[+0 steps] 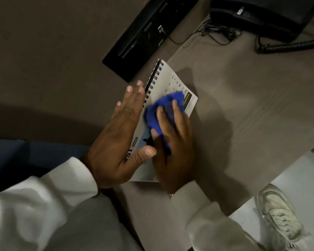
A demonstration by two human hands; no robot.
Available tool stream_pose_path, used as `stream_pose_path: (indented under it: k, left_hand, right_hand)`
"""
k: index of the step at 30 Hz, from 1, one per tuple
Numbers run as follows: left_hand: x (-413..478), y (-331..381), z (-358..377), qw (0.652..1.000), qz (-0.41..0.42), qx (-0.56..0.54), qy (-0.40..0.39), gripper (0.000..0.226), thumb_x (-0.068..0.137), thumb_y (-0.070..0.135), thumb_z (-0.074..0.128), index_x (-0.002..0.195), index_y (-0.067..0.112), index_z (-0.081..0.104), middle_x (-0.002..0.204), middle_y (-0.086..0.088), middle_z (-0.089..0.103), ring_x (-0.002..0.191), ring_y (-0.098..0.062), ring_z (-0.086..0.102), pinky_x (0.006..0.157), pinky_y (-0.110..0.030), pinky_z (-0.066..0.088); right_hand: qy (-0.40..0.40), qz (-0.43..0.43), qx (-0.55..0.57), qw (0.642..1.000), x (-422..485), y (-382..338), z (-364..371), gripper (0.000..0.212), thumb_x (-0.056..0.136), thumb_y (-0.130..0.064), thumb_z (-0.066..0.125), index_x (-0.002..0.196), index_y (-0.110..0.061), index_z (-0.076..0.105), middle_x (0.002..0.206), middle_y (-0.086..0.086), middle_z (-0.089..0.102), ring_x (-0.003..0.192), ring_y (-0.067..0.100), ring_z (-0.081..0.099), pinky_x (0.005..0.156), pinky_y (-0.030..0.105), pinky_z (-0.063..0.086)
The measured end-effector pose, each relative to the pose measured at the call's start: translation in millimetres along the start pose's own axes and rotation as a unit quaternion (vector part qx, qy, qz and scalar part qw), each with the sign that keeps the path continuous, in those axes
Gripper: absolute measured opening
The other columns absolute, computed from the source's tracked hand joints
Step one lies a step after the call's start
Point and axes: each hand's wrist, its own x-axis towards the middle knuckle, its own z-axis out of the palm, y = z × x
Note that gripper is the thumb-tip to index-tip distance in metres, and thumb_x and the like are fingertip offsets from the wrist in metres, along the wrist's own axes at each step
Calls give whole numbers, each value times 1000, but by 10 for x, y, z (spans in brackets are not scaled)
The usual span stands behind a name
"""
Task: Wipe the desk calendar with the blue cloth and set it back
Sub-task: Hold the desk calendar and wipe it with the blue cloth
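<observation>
A white spiral-bound desk calendar, marked 2026, rests tilted at the desk's edge with its black coil on the left side. My left hand lies flat along the coil edge, fingers straight and thumb on the page, steadying it. My right hand presses a bunched blue cloth onto the middle of the page, fingers spread over the cloth. The hands and cloth hide much of the calendar's print.
The grey wood-grain desk runs right of the calendar. A black flat device lies just beyond the coil. A black desk phone with coiled cord and tangled cables stands at the far right. A white shoe shows on the floor below.
</observation>
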Motion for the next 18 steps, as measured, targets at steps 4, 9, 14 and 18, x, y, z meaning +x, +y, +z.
stream_pose_path:
  k: [4,9,14,18]
  left_hand:
    - [12,1,6,1000,-9,-5,-6,96,88,69,20,152,4,-6,165,-9,-8,153,-20,-11,121,-59,9]
    - [7,16,12,1000,-21,-11,-1,93,86,72,19,152,12,-10,165,-4,-10,153,-17,-12,121,-58,9]
    - [1,6,19,1000,-11,3,1,92,87,70,21,152,12,-10,165,-1,-11,153,-19,-12,121,-59,9]
    - [2,15,6,1000,-16,6,-8,92,87,72,20,152,14,-12,165,-2,-11,153,-18,-13,120,-60,9]
  right_hand:
    - [57,53,11,997,430,65,19,46,96,-15,55,141,-17,45,154,19,40,144,34,36,118,45,32]
    - [34,127,-1,991,170,89,-12,49,100,-28,48,147,-24,35,159,8,34,147,24,32,116,41,36]
    - [-3,60,23,998,-463,-63,-21,55,93,-14,61,144,-15,42,159,13,33,149,31,29,118,48,32]
    - [-4,27,34,999,-250,-119,-1,50,93,-16,59,140,-14,45,155,17,36,146,35,33,119,42,30]
